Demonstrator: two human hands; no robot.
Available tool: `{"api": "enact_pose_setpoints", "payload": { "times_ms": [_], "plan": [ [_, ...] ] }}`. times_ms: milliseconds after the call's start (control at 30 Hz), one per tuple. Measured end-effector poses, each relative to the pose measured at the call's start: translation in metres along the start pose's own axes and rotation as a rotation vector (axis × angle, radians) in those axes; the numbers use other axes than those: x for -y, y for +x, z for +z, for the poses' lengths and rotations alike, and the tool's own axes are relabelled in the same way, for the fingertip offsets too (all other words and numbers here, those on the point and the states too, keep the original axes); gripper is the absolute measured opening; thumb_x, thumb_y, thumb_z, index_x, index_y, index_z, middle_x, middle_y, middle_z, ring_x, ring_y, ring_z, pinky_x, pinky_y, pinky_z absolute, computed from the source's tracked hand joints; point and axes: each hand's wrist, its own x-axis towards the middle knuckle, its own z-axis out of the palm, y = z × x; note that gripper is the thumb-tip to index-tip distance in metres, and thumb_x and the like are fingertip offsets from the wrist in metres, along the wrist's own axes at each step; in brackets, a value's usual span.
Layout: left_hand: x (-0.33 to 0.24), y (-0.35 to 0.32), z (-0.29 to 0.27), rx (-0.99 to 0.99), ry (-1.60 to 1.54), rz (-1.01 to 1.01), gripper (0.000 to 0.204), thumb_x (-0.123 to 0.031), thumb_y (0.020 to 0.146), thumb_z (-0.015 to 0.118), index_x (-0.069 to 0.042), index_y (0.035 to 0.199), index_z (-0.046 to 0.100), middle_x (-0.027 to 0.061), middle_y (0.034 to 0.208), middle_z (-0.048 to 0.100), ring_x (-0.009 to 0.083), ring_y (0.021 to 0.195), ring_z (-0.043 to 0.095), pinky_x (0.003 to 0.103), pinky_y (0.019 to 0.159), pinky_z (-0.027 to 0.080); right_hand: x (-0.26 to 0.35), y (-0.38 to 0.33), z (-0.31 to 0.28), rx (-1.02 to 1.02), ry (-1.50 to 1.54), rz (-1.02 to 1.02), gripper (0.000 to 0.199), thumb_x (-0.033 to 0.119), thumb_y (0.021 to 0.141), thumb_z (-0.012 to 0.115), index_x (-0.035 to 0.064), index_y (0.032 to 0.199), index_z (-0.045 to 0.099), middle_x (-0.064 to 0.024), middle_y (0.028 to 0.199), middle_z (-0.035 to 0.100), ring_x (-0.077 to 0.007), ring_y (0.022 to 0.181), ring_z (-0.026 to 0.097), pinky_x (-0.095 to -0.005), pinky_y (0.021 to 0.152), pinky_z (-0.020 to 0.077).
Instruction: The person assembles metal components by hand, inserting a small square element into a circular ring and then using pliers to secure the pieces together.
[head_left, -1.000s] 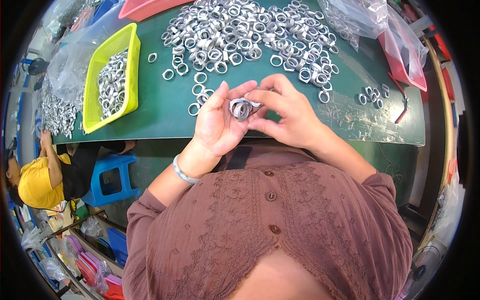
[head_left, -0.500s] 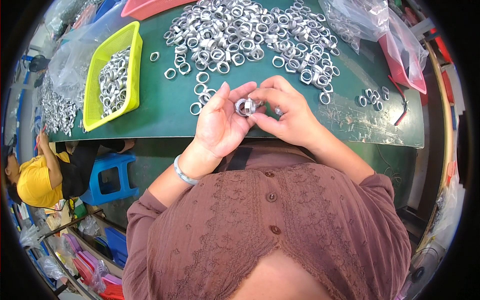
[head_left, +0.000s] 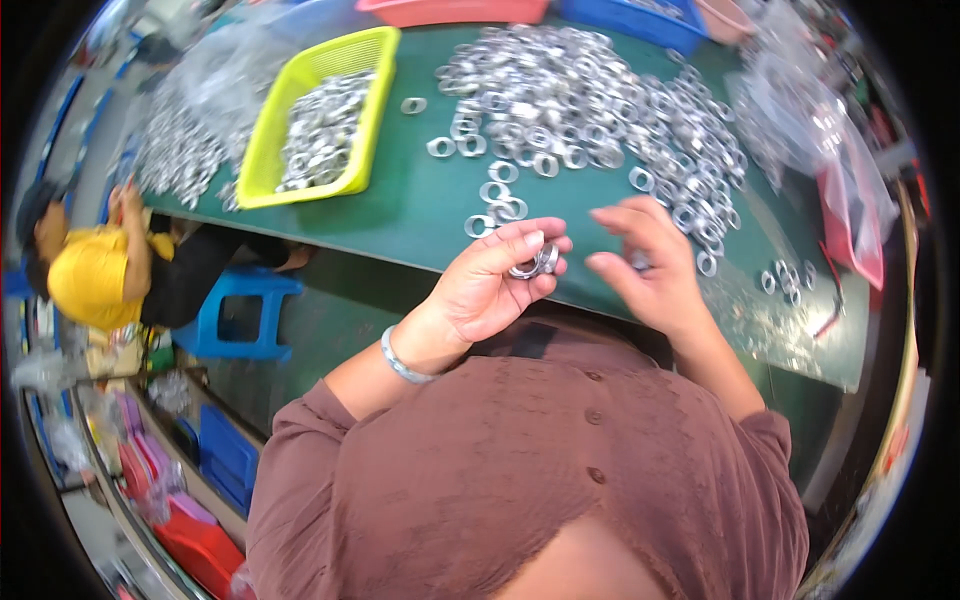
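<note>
Silvery hex ring nuts (head_left: 545,100) lie in a big loose heap on the green table, with a few strays near its front edge. Over that edge my left hand (head_left: 490,285) is turned palm up, its thumb and fingers closed around a shiny metal ring nut (head_left: 536,263); whether more than one is there, I cannot tell. To its right, my right hand (head_left: 655,265) is raised apart from it, thumb and forefinger spread. A small silvery piece (head_left: 640,260) shows among its curled fingers, blurred and partly hidden.
A yellow basket (head_left: 381,110) of metal parts stands left of the heap. Pink (head_left: 455,12) and blue (head_left: 640,27) bins are at the back. At the right are a pink bin (head_left: 848,235) with clear plastic and several loose nuts (head_left: 790,280). A person in yellow (head_left: 95,278) works at far left.
My right hand has drawn away from the left hand, to the right. My left fingers have closed more around the nut. The whole view has shifted and tilted.
</note>
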Motion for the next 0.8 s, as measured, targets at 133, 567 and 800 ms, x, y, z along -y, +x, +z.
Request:
{"api": "enact_pose_setpoints", "payload": {
  "times_ms": [133,567,800],
  "plan": [
    [-0.03,-0.047,-0.035,0.004,-0.106,0.208,0.022,-0.009,0.083,0.056,0.003,0.102,0.054,0.017,0.1,0.053,0.018,0.078,0.052,0.02,0.058,0.046,-0.015,-0.011,0.003,-0.038,-0.001,0.059,0.025,0.001,0.071,0.064,0.0019,0.096,0.058,-0.0059,0.082,0.052,-0.011,0.064,0.047,-0.0204,0.054,0.0384],
    [-0.156,-0.163,-0.149,-0.441,-0.287,1.0,0.017,-0.004,0.08,0.055,0.002,0.096,0.053,0.0126,0.085,0.056,0.0209,0.075,0.056,0.022,0.058,0.05,-0.022,-0.026,0.017,-0.064,-0.07,0.108,0.018,-0.005,0.074,0.057,-0.0015,0.092,0.057,-0.0072,0.083,0.05,-0.0104,0.065,0.049,-0.0203,0.057,0.0404],
    [-0.209,-0.123,-0.167,-0.978,0.828,1.219,0.022,-0.004,0.074,0.061,0.0,0.096,0.057,0.0073,0.084,0.056,0.0154,0.072,0.056,0.024,0.063,0.047,-0.028,-0.028,0.019,-0.09,-0.097,0.112,0.016,-0.006,0.075,0.056,-0.0017,0.091,0.057,-0.0062,0.082,0.05,-0.01,0.065,0.047,-0.0202,0.058,0.0394]
  ]
}}
